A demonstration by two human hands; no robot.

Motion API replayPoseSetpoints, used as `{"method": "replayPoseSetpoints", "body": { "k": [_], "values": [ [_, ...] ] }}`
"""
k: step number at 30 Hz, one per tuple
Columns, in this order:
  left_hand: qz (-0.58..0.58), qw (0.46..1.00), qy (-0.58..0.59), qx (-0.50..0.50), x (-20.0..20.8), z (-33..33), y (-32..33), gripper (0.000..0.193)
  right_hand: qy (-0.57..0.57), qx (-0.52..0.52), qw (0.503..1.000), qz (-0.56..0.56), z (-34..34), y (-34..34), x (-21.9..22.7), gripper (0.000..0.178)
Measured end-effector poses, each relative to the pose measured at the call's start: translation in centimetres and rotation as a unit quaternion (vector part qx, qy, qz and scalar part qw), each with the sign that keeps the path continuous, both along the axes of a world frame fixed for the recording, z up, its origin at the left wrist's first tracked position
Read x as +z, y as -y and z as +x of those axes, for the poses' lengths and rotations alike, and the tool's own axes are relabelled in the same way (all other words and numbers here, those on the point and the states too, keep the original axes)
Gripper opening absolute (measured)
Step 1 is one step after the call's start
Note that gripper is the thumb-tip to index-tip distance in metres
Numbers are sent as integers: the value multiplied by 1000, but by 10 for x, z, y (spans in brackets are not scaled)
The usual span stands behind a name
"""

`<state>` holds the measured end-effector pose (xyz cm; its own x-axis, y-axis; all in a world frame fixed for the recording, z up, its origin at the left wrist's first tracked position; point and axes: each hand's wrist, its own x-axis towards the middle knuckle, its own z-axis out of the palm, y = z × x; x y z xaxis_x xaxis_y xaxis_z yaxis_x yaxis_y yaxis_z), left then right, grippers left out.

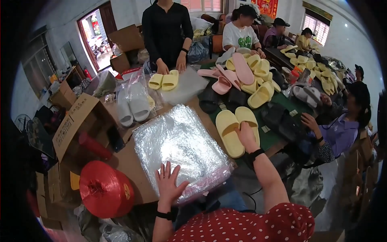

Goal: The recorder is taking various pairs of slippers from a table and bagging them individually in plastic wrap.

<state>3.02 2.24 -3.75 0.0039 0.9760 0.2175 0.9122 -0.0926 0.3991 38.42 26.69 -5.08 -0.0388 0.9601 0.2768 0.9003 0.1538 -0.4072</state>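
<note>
Across this worktable (141, 181), with slippers (244, 69) heaped beyond my hands, my left hand (169, 187) presses, fingers spread, on shiny plastic bags (181, 135), while my right hand (246, 136), fingertips partly hidden, seems to grip the yellow slippers (227, 135) under it, best kept evenly together.

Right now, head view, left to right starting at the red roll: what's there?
Red roll → shiny plastic stack → yellow slipper pair at the right hand → black slippers → co-worker in purple.
</note>
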Motion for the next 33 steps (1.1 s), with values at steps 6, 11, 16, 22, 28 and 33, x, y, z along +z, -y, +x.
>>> {"method": "replayPoseSetpoints", "body": {
  "k": [6, 11, 16, 22, 28, 33],
  "values": [
    [-3, 1000, 5, 2, 0, 2, 0, 77, -19, -44, 999, -5, 4, 19, 0, 32],
    [8, 1000, 2, -2, -7, -2, -1, 75, -59, -31, 997, -33, 5, 56, 9, 32],
    [4, 1000, 0, 2, -5, -2, 0, 76, 34, -42, 998, 41, 3, 56, 3, 33],
    [10, 1000, 2, 1, -5, -2, -1, 75, 11, -52, 998, 23, 5, 47, -1, 32],
    [11, 1000, 8, 1, -9, -4, -1, 76, -71, -34, 994, 73, 5, 60, 2, 24],
    [-44, 998, 33, -29, 2, -9, 0, 80, -181, -38, 975, 125, 5, 103, 44, 15]
  ]
}}
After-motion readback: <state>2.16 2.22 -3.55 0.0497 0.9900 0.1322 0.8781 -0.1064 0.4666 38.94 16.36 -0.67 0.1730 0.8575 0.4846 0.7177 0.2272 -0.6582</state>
